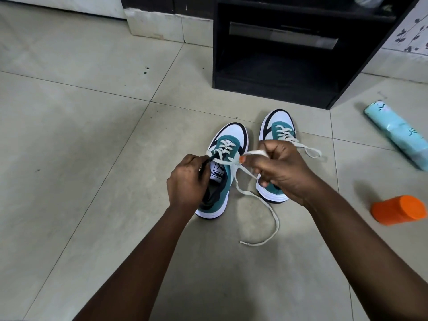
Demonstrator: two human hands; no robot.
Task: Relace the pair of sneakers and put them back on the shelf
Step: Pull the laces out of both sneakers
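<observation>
Two teal, white and black sneakers stand side by side on the tiled floor, toes pointing away from me. The left sneaker (pixel 231 137) is laced partway up with a cream lace (pixel 259 195). My left hand (pixel 186 181) grips the shoe's collar at its left side, by the top eyelets. My right hand (pixel 281 170) pinches the lace on the right and pulls it taut across the tongue; the loose end trails in a loop on the floor. Behind my right hand is the right sneaker (pixel 279 126), laced, with a loose lace end beside it.
A black shelf unit (pixel 275 89) with an open lower compartment stands just beyond the shoes. A pale turquoise wrapped roll (pixel 398 135) and an orange cylindrical container (pixel 399 210) lie on the floor to the right. A white wall base is at the back left.
</observation>
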